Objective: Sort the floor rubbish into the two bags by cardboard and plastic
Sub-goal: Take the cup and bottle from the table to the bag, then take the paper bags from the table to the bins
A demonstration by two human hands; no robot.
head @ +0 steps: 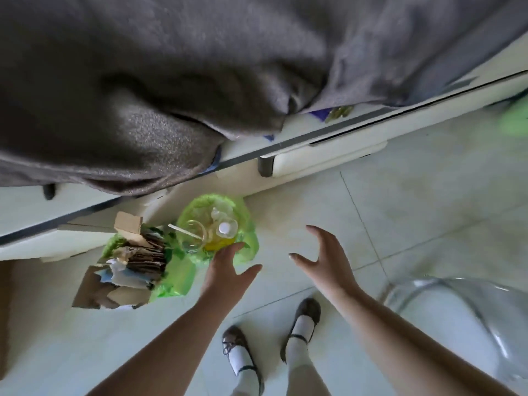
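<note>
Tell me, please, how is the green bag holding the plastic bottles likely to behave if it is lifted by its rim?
The green bag looks thin and crumpled, so it would probably sag. The bottle inside seems partly full of yellow liquid, likely making it bottom-heavy. The clear cup and straw may shift or tip.

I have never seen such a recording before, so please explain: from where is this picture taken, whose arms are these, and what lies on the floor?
The one picture comes from a camera worn on a person's head, looking down. The two bare arms are that person's own. The left hand reaches to the green bag of plastic, which holds a clear cup with a straw and a bottle of yellow liquid. The right hand hovers open; neither has a grip on anything. Beside it stands a second green bag, full of cardboard. Both rest on the tiled floor.
</note>
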